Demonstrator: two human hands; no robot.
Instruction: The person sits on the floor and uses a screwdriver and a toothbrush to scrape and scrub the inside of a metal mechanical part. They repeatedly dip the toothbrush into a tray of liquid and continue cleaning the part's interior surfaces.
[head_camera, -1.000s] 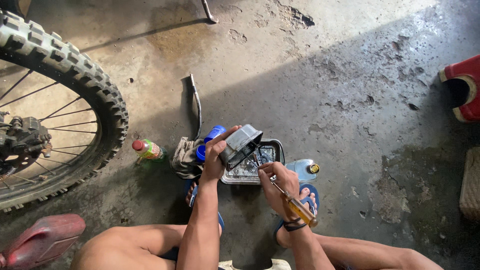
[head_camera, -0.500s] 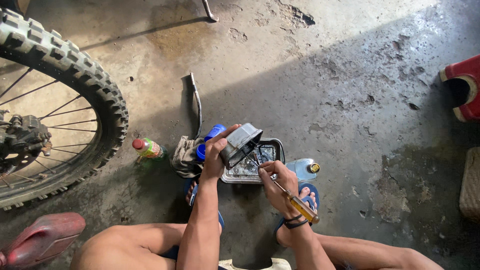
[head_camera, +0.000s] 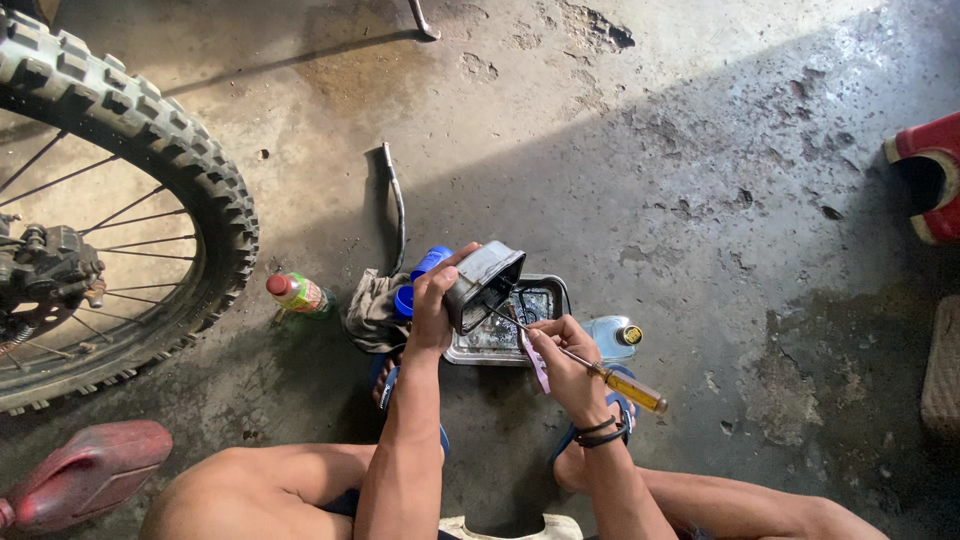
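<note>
The left hand (head_camera: 432, 305) grasps a black housing (head_camera: 483, 285), fingers clenched on its left edge, tilted above a metal tray (head_camera: 548, 300) on the concrete floor (head_camera: 650, 150). The right hand (head_camera: 565, 365) grips a yellow-handled screwdriver (head_camera: 600, 375), tip inside the housing. Wheel (head_camera: 120, 200) at 9 o'clock; open floor from 12 to 3 o'clock.

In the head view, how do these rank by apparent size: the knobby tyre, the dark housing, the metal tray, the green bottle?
Largest to smallest:
1. knobby tyre
2. metal tray
3. dark housing, though held nearer the camera, so unsure against the tray
4. green bottle
</note>
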